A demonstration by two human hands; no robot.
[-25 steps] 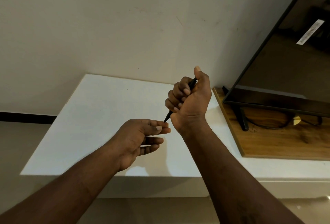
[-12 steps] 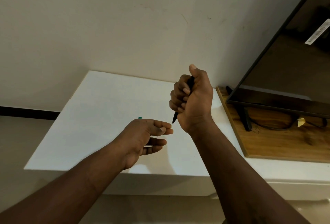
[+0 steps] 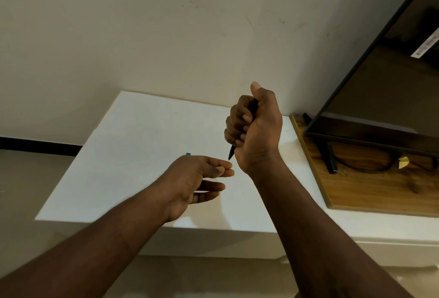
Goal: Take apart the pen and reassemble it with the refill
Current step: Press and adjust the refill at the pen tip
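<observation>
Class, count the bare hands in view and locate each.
2. The left hand hovers above the white table; the right hand, raised beside it, grips a slim black pen.

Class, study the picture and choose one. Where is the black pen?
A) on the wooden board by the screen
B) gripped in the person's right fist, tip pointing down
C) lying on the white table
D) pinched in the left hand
B: the right hand curls round the pen, its tip poking out below the fist.
</observation>
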